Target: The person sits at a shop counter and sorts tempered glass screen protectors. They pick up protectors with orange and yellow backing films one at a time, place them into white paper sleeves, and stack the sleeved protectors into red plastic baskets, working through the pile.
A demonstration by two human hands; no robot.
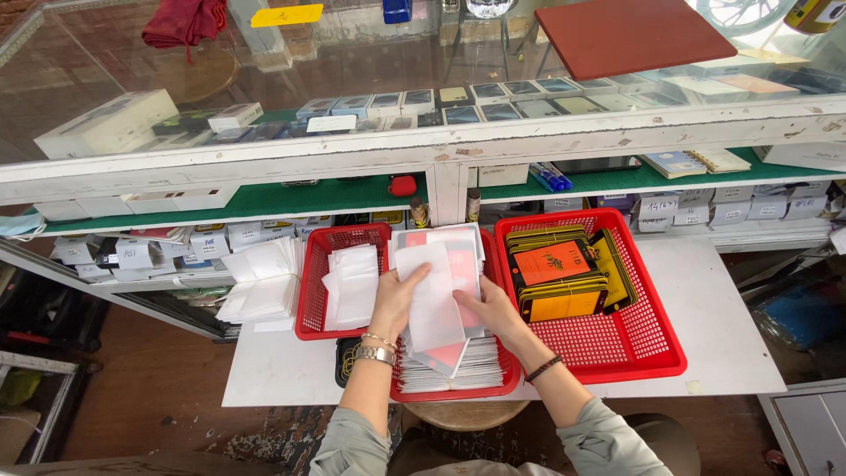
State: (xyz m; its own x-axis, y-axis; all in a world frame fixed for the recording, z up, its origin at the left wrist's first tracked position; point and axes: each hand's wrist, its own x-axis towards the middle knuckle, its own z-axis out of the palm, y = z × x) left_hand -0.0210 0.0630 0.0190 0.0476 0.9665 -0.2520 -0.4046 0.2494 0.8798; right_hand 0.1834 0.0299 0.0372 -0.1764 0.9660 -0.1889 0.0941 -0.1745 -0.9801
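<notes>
White sleeve (434, 304) between both hands

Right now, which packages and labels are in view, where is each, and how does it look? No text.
White sleeve: flat rectangle, held by left hand and right hand over middle red basket.
Orange-black packs: flat stack, right red basket.
White envelopes: left red basket.
White boxes: under glass, upper left.
Yellow tag: top of counter.
</notes>
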